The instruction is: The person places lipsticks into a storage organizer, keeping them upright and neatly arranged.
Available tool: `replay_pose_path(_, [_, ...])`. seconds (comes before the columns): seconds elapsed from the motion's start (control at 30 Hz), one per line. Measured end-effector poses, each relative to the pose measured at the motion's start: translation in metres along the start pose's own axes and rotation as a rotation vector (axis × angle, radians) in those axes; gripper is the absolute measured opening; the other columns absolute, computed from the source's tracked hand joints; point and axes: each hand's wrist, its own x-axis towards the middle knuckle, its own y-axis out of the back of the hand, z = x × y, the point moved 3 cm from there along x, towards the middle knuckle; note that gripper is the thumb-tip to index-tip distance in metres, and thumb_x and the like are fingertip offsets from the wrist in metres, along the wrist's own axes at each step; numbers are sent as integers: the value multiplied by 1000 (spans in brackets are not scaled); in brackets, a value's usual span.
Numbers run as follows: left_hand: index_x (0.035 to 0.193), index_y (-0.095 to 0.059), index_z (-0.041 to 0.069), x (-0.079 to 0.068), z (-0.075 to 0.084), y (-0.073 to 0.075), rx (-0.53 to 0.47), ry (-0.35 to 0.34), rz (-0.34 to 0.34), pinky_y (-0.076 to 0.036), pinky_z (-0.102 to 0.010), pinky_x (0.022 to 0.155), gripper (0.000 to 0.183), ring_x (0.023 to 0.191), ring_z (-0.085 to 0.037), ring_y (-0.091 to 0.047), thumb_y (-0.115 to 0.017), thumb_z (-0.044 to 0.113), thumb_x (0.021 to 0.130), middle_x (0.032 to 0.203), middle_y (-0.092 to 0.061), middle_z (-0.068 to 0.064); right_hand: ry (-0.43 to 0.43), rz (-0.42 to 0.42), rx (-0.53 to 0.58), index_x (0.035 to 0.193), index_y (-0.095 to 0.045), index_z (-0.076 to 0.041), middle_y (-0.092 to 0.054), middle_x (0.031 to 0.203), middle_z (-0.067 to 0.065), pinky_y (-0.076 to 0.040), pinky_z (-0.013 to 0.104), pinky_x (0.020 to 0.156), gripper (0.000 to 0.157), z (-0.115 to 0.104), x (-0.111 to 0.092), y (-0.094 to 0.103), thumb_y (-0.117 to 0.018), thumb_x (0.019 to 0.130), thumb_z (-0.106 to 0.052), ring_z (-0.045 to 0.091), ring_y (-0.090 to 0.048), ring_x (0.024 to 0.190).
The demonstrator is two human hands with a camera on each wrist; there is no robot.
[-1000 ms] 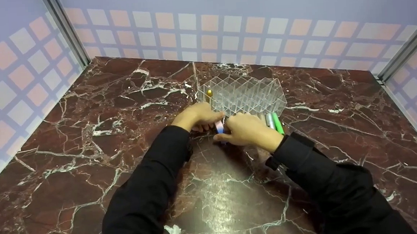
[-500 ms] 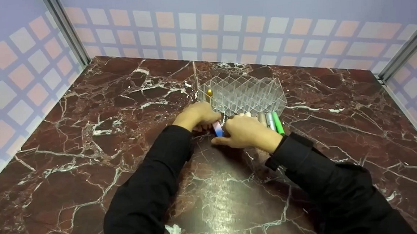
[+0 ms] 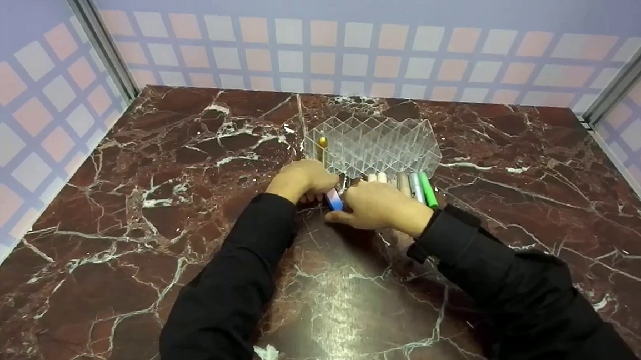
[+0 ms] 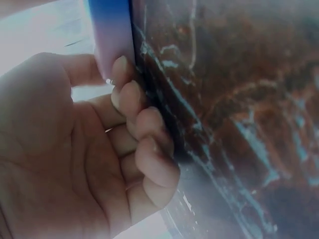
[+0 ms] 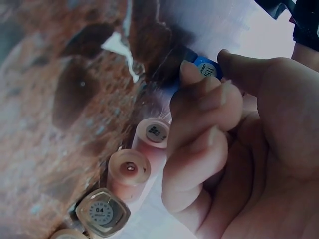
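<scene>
Checked panels (image 3: 343, 11) stand behind a dark red marbled counter (image 3: 98, 282). On the near side of a clear rack (image 3: 385, 142), the left hand (image 3: 302, 179) pinches a blue-and-pink tube (image 3: 334, 200) by its pink end, fingers curled. The right hand (image 3: 380, 203) curls its fingers at the blue end; whether they grip it, I cannot tell

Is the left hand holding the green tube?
No, the left hand pinches a blue-and-pink tube by its pink end, while the green tube lies apart from that hand, in front of the clear box.
</scene>
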Motion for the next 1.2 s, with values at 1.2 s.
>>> replay_pose_path(1.2, [76, -57, 14, 2, -4, 0, 35, -63, 36, -44, -29, 59, 33, 63, -17, -55, -47, 40, 94, 79, -61, -5, -10, 3, 24, 68, -51, -16, -53, 62, 0, -52, 37, 55, 54, 0, 1, -5, -52, 101, -59, 18, -56, 54])
